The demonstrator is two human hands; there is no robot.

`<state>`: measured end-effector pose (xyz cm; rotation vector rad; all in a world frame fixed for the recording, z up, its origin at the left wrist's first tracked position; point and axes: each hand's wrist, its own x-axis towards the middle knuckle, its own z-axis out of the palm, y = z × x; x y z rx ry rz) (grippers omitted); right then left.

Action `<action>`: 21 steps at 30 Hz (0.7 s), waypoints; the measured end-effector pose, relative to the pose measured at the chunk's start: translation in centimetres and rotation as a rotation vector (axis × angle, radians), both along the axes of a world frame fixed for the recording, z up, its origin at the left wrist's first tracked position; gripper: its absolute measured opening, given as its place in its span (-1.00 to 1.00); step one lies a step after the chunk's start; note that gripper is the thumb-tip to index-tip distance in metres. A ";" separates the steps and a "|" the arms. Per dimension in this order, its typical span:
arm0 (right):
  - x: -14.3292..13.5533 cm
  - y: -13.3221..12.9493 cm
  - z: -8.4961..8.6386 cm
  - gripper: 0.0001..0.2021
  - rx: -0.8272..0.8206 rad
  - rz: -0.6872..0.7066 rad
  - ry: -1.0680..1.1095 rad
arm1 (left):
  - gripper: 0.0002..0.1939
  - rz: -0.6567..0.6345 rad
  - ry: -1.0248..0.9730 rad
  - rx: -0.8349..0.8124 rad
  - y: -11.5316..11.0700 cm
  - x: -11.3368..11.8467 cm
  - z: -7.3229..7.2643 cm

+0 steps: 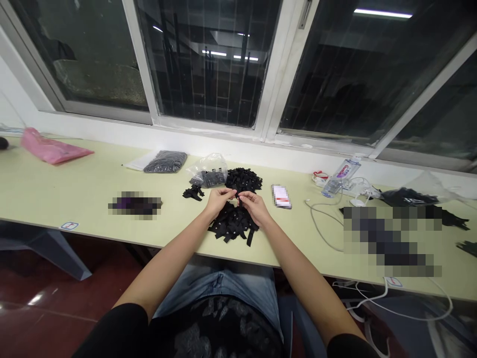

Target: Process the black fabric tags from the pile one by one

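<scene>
Over the pale green table, my left hand (220, 200) and my right hand (254, 205) meet with thumbs and fingertips pinched close together. A small black strip shows at the fingers of my right hand. What my left fingertips hold is too small to make out. Under and in front of the hands lies a pile of black fabric strips (233, 224) with small shiny dots. Behind them is a second black pile (244, 180). A small black cluster (193, 193) lies left of my left hand, near a clear bag (212, 171) with black pieces inside.
The table (85, 184) also bears a bag of dark pieces (166, 161), a pink bag (52, 147), a phone (281, 196), a clear bottle (341, 177), white cables (316, 223) and blurred dark items. Windows stand behind.
</scene>
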<state>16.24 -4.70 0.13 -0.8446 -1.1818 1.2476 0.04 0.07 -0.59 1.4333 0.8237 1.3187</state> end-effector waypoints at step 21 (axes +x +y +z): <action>0.7 0.3 -0.4 -0.81 -0.142 0.110 0.246 | -0.67 -0.082 -0.079 -0.023 -0.3 -0.2 0.6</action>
